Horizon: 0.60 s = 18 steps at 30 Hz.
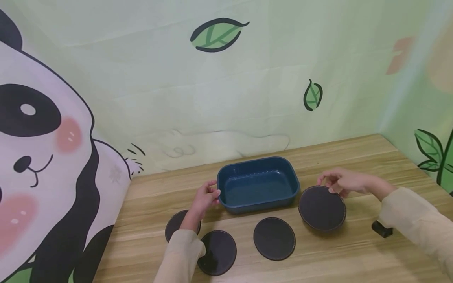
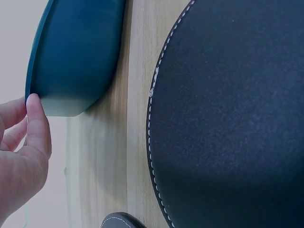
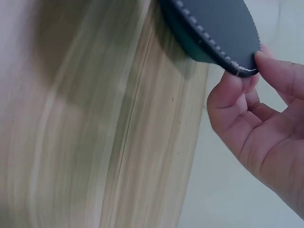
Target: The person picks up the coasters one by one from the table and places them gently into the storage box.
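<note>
my right hand (image 1: 342,182) pinches the far edge of a dark round coaster (image 1: 322,207), tilted up off the wooden table (image 1: 354,251) just right of the blue tray (image 1: 258,184); my left hand (image 1: 206,196), fingers loosely curled, touches the tray's left rim.

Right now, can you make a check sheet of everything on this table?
Surface: wooden table, pale grain.
Job's things: blue tray, nothing inside; lifted round dark mat, one edge raised; three flat mats along the front.
Clutter: small black object by the right sleeve; cannot tell what it is.
Grips: left hand touches the tray's left end; right hand pinches the lifted mat's edge.
Cables: nothing seen.
Surroundings: green backdrop with leaves and a cartoon panda.
</note>
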Each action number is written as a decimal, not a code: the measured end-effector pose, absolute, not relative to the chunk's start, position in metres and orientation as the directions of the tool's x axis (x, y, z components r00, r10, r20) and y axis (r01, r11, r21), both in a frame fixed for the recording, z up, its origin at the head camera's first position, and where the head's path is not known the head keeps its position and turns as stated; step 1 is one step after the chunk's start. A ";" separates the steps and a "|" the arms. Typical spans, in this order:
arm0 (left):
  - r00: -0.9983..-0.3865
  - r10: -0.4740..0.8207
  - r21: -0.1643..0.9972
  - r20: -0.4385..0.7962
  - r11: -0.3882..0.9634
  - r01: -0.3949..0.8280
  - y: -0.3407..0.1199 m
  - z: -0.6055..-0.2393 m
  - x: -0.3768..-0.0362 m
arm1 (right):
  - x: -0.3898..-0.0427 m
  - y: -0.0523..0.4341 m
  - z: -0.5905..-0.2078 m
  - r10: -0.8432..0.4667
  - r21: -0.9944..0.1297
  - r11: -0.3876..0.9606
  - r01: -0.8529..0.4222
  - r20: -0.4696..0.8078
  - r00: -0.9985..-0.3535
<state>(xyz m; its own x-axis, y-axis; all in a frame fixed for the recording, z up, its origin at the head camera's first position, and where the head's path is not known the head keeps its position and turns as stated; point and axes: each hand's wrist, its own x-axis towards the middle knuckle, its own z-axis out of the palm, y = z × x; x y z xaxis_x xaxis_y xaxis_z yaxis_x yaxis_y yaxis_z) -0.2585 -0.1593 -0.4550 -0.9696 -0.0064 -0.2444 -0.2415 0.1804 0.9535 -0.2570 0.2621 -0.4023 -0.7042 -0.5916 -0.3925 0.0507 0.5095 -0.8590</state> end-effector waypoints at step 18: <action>-0.970 0.026 0.953 -0.241 0.197 -0.232 -0.163 -0.459 -0.261 | -0.274 0.221 -0.395 -0.530 -0.947 0.284 0.151 -0.286 -0.799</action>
<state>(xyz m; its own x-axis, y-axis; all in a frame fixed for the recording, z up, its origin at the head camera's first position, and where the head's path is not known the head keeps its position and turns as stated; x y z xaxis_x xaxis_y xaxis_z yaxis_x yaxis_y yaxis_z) -0.2607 -0.1631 -0.4589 -0.9701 0.0255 -0.2412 -0.2317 0.1969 0.9527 -0.2738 0.2207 -0.3952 -0.7986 -0.5296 -0.2859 0.1510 0.2835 -0.9470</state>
